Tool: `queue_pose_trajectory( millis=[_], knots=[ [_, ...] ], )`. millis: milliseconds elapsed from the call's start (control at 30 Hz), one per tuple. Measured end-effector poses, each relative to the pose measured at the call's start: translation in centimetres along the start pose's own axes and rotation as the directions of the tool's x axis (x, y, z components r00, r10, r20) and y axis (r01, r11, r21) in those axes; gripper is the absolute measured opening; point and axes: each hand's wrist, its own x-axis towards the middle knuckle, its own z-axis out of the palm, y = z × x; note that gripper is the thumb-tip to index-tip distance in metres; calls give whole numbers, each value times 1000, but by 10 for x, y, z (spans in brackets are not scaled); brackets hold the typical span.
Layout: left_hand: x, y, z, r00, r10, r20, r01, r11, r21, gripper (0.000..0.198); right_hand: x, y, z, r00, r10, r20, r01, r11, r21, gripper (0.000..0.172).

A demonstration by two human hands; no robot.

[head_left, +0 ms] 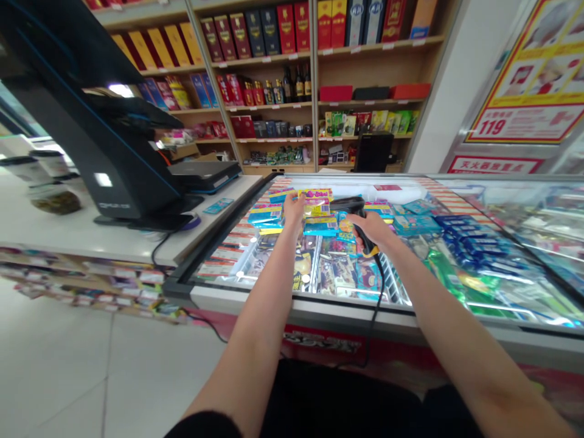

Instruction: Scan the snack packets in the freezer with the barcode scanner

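Over glass-top display case (292,299), black/yellow barcode scanner (352,205) pts fwd-left, long axis diagonal; R hand (371,232) wrapped shut on grip, arm extended; L hand (294,210) open, touching yellow pkt (317,204).

Poster (524,70) w/ "119"; Chinese sign (495,164) below, illeg.

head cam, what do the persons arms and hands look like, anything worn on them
The left forearm and right forearm are bare and slim. The left hand and right hand wear no gloves, and no watch shows. A black sleeve ends at the bottom edge by the left arm; no right sleeve is visible.
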Motion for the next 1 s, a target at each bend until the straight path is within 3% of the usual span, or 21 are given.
queue_pose_trajectory(
  millis=[200, 800, 1000],
  knots=[
    [-6, 4, 0, 999, -45, 19, 47, 988, -148, 16, -4, -3, -3, 1000, 4, -2, -4, 999, -34, 33],
    [-17, 8, 1, 996, -85, 28, 89, 962, -257, 14, 1, 6, -9, 1000, 14, 1, -14, 999, -53, 40],
    [-22, 13, 0, 994, -107, 19, 108, 945, -309, 15, -1, 2, -8, 1000, -3, 9, 3, 1000, 20, 32]
  ],
)
